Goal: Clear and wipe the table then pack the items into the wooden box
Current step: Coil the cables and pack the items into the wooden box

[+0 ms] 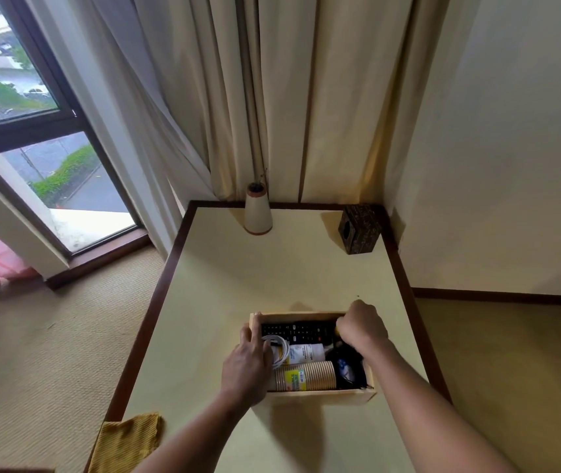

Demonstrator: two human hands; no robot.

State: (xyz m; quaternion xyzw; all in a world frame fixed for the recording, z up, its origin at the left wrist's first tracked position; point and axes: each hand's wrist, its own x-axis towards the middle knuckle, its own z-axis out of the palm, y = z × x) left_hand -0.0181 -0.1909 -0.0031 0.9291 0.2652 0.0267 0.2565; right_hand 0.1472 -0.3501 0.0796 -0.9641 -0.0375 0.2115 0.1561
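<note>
A light wooden box [320, 397] sits on the cream table [272, 274] near me. Inside lie a black remote control [297, 331], a coiled white cable [280, 349], a white bottle [308, 353], a stack of brown paper cups [309, 375] and a dark object [347, 368] at the right end. My left hand [246, 365] rests on the box's left wall with fingers reaching in beside the cable. My right hand [362, 327] is curled at the box's far right corner, over the remote's end; something yellow shows at its fingers, and what it holds is hidden.
A cone-shaped lamp base [257, 211] and a dark tissue box [359, 228] stand at the table's far edge. A yellow cloth [125, 442] hangs over the near left corner. Curtains, a window at left and a wall at right enclose the table.
</note>
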